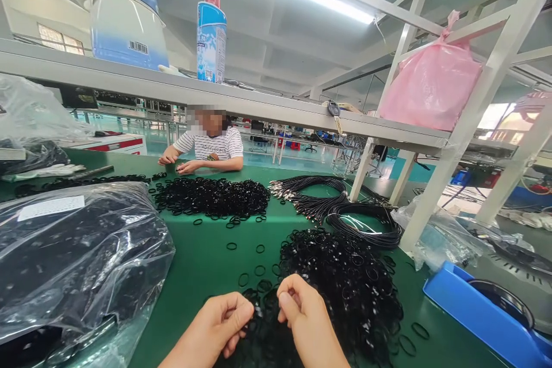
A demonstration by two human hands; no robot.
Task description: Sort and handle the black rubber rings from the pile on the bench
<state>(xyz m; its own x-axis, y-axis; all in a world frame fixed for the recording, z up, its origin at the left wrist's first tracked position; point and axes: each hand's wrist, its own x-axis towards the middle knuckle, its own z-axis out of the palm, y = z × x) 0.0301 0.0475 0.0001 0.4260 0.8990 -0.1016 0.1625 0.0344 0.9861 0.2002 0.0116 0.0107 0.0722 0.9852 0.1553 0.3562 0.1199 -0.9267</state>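
Observation:
My left hand is closed, thumb pressed against curled fingers, at the near side of a large pile of black rubber rings. A short gap away, my right hand is also closed in a pinch, over the pile's left edge. Dark rings lie behind and below both hands, so whatever is between the fingertips cannot be made out. A few loose rings, among them a single ring, lie flat on the green table beyond my hands.
A clear plastic bag of black parts fills the left. Further back are another ring heap, coiled black cables and a person seated opposite. A blue bin stands right. A shelf crosses above.

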